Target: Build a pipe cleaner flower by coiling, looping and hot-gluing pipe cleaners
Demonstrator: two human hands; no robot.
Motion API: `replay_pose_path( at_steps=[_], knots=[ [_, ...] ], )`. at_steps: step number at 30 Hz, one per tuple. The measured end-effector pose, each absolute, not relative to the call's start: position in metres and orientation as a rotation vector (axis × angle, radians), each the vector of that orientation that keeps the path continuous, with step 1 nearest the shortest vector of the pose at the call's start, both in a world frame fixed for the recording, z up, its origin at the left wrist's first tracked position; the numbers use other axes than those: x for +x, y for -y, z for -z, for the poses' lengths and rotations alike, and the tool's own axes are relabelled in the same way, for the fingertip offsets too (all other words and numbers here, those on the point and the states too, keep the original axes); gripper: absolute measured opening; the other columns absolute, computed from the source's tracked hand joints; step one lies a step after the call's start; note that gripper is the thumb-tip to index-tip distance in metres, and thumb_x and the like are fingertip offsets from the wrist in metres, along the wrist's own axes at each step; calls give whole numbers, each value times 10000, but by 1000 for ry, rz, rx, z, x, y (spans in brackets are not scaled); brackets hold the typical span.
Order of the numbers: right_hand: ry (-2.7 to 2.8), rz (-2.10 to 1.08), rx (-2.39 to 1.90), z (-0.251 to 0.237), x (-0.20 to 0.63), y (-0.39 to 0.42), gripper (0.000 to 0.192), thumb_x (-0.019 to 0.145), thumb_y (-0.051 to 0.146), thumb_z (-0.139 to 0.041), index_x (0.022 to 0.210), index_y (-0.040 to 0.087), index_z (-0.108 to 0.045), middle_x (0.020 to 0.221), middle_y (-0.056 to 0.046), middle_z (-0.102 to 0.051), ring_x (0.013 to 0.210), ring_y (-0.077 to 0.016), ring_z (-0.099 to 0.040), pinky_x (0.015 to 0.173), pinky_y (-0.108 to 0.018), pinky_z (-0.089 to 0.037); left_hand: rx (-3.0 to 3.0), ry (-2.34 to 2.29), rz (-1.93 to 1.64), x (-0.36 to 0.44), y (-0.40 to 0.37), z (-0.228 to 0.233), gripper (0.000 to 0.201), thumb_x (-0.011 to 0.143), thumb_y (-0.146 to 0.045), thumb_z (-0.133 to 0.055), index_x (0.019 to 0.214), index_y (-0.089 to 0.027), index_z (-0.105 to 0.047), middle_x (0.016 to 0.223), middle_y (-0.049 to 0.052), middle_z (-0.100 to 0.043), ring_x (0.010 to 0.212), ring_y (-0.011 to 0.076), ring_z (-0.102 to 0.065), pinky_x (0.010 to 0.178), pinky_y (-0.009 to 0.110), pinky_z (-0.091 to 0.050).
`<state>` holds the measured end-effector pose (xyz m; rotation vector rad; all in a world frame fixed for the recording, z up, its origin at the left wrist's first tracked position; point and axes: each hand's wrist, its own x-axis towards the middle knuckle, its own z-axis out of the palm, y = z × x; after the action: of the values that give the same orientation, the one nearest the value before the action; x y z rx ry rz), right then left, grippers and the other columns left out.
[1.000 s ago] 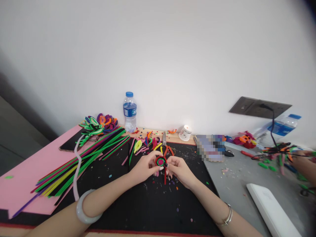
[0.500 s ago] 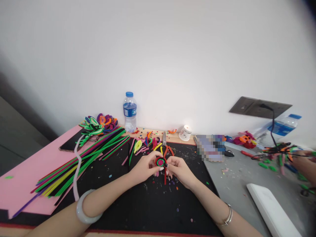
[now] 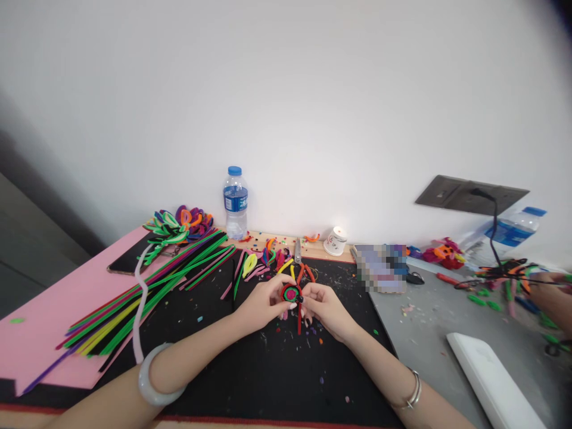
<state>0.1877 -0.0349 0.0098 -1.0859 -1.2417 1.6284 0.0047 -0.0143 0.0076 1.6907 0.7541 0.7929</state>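
Two hands (image 3: 267,304) (image 3: 325,311) pinching coil (image 3: 291,292), black mat (image 3: 268,375) reaching red edge (image 3: 27,408)

The left hand (image 3: 263,305) grips the coil (image 3: 291,293) from its left, fingers (image 3: 277,283) curled; the right hand (image 3: 326,311) pinches its right edge; both forearms (image 3: 203,348) angle toward it.

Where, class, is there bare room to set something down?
On the black mat between the forearms, bar stray scraps; on the pink sheet left of the pipe cleaners, bar one green scrap. Crowded: beyond the held coil, around the orange-handled tool.
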Motion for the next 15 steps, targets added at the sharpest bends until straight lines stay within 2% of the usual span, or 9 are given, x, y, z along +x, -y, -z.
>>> replay_pose_path(
  at_steps=[15],
  knots=[
    [1237, -1626, -1096, -12, 186, 36, 221, 683, 329, -696, 660, 166, -548, 527, 27, -596, 410, -77, -479, 429, -187, -381, 1685, -754, -790, 4, 15, -8, 283, 777, -196, -579, 1035, -185, -463, 649, -45, -569, 524, 122, -592, 517, 234, -471]
  ],
)
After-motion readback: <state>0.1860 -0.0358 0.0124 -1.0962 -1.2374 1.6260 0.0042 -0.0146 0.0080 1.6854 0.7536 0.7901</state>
